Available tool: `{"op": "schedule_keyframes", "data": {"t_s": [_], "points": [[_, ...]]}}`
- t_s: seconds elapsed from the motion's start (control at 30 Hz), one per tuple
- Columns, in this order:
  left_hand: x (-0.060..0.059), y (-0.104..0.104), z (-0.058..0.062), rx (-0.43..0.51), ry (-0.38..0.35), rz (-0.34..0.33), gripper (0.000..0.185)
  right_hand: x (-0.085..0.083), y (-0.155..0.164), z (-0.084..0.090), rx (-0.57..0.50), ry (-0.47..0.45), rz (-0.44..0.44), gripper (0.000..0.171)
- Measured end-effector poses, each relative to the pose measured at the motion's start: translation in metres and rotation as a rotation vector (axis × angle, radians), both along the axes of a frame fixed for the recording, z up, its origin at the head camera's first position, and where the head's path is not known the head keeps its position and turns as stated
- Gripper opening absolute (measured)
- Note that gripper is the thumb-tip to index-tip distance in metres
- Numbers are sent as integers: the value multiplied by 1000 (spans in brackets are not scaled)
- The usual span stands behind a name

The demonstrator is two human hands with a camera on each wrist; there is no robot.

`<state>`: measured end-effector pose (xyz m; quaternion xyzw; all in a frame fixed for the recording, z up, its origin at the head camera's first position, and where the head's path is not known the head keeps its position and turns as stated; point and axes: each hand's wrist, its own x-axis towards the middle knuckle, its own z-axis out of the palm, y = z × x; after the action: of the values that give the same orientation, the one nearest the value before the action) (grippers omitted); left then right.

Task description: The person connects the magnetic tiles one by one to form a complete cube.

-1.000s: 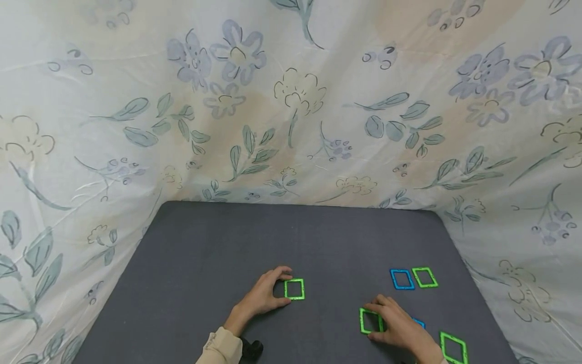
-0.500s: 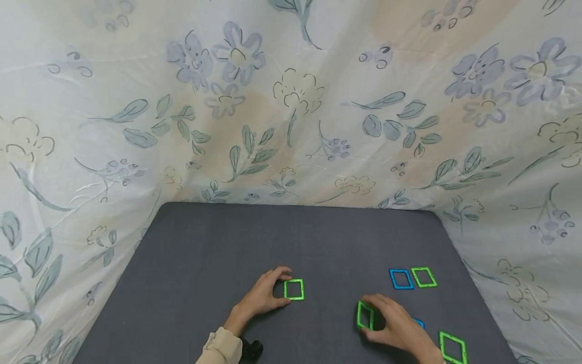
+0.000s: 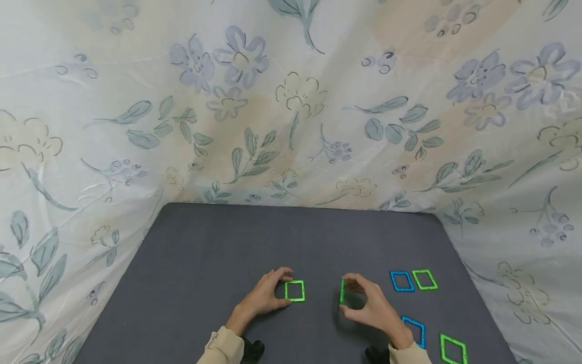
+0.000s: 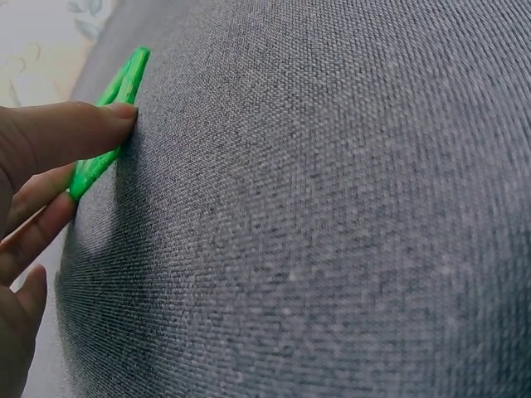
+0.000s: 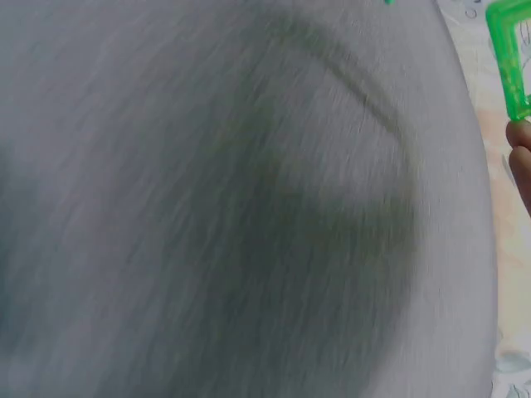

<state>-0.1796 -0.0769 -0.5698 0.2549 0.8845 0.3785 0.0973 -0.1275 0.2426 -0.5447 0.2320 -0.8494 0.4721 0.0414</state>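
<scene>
In the head view my left hand (image 3: 262, 294) pinches a green square magnetic tile (image 3: 303, 291), hollow in the middle, between thumb and fingers at opposite edges. The left wrist view has the thumb on one side of this green tile (image 4: 139, 70), close over the grey cloth. To the right, my right hand (image 3: 372, 303) holds a second green magnetic tile (image 3: 342, 292) upright, so it appears edge-on from the head. Its corner, a green tile (image 5: 506, 60), shows at the right wrist view's upper right above the fingertips, and a shadow falls on the cloth.
Right of my hands, a blue tile (image 3: 393, 281) and a green tile (image 3: 417, 280) lie side by side. Nearer me are another blue tile (image 3: 423, 336), partly behind my right wrist, and a green tile (image 3: 442, 347). A floral curtain (image 3: 291, 162) surrounds the grey table (image 3: 218, 242).
My right hand has moved left and away from me with its green tile, turning it from tilted to edge-on. The near blue tile is more uncovered. My left hand stays put.
</scene>
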Motion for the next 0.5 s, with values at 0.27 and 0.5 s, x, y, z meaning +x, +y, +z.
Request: {"op": "schedule_keyframes", "data": {"t_s": [0.27,0.5], "points": [[0,0,2,-7,-7,0,71,-24,-27,-3,-45,-81,91,55],[-1,0,2,-7,14,-6,70,-36,-44,-2,30,-112,124,57]]}}
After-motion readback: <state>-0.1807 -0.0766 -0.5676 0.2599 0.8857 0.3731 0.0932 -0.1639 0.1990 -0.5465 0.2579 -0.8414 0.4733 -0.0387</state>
